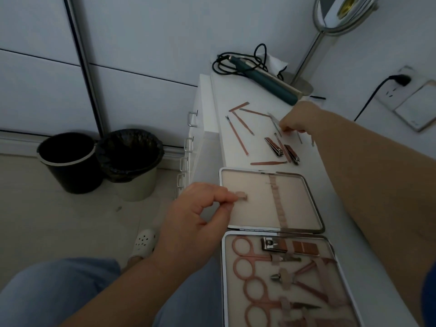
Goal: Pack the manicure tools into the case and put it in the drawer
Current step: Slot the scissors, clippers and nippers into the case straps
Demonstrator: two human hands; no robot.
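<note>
The manicure case (pixel 311 204) lies open on the white cabinet top. Its far half is bare pink lining with a strip of elastic loops (pixel 278 204). Its near half (pixel 330 253) holds rose-gold scissors (pixel 245 258), a large clipper (pixel 274 245) and nippers. Loose rose-gold tools (pixel 239 135), two small clippers (pixel 273 147) and tweezers (pixel 267 163) lie beyond the case. My left hand (pixel 200 223) pinches a small elastic tab (pixel 241 196) at the far half's left edge. My right hand (pixel 297 119) has its fingers closed on a thin tool (pixel 289 132) among the loose ones.
A teal corded hair iron (pixel 266 79) and a standing mirror (pixel 339 17) occupy the back of the cabinet top. Drawer handles (pixel 192 119) run down its left side. Two bins (pixel 70 161) stand on the floor at left. A wall socket (pixel 398 81) is at right.
</note>
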